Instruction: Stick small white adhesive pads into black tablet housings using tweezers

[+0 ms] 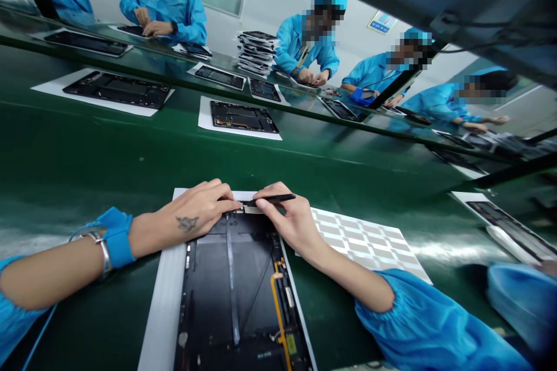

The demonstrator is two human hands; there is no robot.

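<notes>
An opened tablet (252,278), its dark inside facing up with an orange flex cable along the right, lies on white paper (159,307) in front of me. At its far edge my left hand (204,206) rests with fingers pinched together; what they press on or hold is too small to make out. My right hand (289,214) grips black tweezers (278,199), whose tip points left toward the left fingertips. Under the tip is a small pale strip at the tablet's top edge. A blue wrist strap (119,237) is around my left wrist.
Beside my right forearm lies a sheet of pale stickers (365,237). Across the green bench (130,156), other opened tablets (243,116) lie on paper. Co-workers in blue (304,46) sit opposite, near a stack of tablets (256,52). A blue sleeve (522,295) shows at right.
</notes>
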